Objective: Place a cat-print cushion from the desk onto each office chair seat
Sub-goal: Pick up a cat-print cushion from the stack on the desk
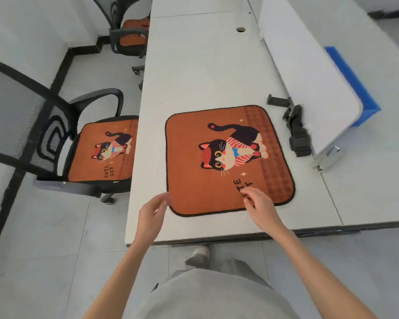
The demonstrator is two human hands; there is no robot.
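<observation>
Orange cushion (228, 161), black-edged, printed with a black-and-white cat; plaid band along one side. White desk (200, 65); black mesh chair (25, 125).

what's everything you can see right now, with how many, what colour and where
cushion on desk: one, orange with cat print, near end of the desk
cushion on near chair: one, orange with cat print, on the seat
cushion on far chair: one, orange, on the seat, partly hidden
near chair: one, black mesh, left of the desk
far chair: one, black, top left
desk: one, white, centre
divider panel: one, white, right on the desk
clamp: one, black, right of the desk cushion
bin: one, blue, behind the panel
left hand: open, at the cushion's near left corner
right hand: open, over the cushion's near edge
</observation>
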